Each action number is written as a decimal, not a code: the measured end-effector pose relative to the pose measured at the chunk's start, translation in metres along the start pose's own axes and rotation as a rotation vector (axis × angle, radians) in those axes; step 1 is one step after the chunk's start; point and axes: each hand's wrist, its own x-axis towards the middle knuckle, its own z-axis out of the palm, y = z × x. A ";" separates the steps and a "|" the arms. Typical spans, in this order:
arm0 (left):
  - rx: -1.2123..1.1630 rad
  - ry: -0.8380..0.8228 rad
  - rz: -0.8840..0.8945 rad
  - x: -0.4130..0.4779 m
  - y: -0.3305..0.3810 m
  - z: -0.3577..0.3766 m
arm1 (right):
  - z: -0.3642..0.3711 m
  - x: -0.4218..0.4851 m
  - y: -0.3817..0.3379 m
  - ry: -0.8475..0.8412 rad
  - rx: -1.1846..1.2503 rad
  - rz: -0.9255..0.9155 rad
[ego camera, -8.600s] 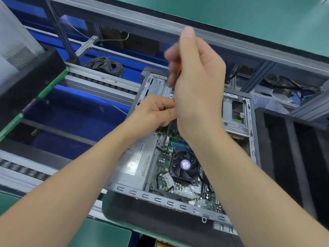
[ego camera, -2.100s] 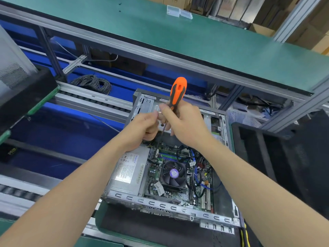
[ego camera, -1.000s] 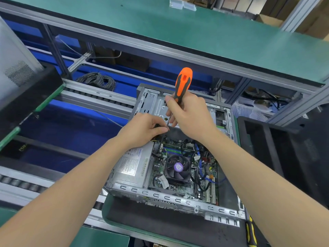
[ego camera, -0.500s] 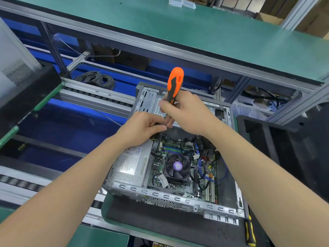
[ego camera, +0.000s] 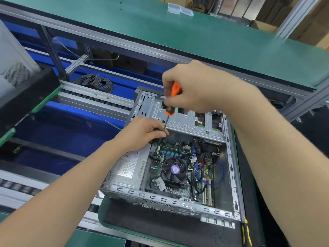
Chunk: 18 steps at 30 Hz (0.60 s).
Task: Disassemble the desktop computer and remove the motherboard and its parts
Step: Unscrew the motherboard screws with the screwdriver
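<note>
An open desktop computer case (ego camera: 170, 202) lies on its side on a dark mat. Inside are the green motherboard (ego camera: 156, 173), a black CPU fan (ego camera: 175, 169) with a purple sticker, blue and black cables (ego camera: 199, 168), and a silver power supply (ego camera: 128, 168) at the left. A metal drive cage (ego camera: 187, 120) spans the far end. My right hand (ego camera: 197, 88) grips the orange-and-black screwdriver (ego camera: 173, 97) from above. My left hand (ego camera: 146, 132) pinches the screwdriver's shaft, whose tip reaches down by the motherboard's far left corner.
A green-topped bench (ego camera: 195, 38) runs across the far side. A coil of dark cable (ego camera: 94, 82) lies on the blue shelf behind the conveyor rails (ego camera: 96, 100). A black tray (ego camera: 26, 97) sits at left. A yellow-handled tool (ego camera: 246, 232) lies by the case's near right corner.
My right hand has slid up over the top of the screwdriver handle, covering most of it. The left hand keeps its pinch on the shaft. The view shifted slightly.
</note>
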 end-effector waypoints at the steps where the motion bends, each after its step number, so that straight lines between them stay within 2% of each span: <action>1: -0.005 0.005 0.018 -0.001 0.001 0.000 | -0.006 -0.002 0.001 -0.058 -0.025 -0.059; 3: -0.010 0.017 0.043 -0.002 0.004 0.001 | -0.010 -0.002 0.000 -0.115 -0.091 -0.148; 5: -0.003 0.011 0.041 -0.001 0.004 0.001 | -0.006 -0.002 -0.004 -0.104 -0.111 -0.201; 9: 0.046 -0.004 0.011 0.001 0.003 0.000 | -0.002 0.001 -0.001 -0.096 -0.053 -0.155; 11: 0.036 0.000 -0.004 0.002 0.002 0.001 | 0.003 0.003 -0.001 0.041 -0.089 -0.048; 13: 0.027 0.004 -0.001 0.002 0.001 0.001 | 0.009 0.005 -0.010 0.155 -0.104 0.166; 15: 0.015 -0.008 -0.024 0.003 0.000 0.002 | 0.014 0.007 -0.014 0.153 -0.018 0.271; 18: 0.014 0.006 -0.041 0.002 -0.002 0.002 | 0.008 0.007 -0.010 0.039 -0.016 0.046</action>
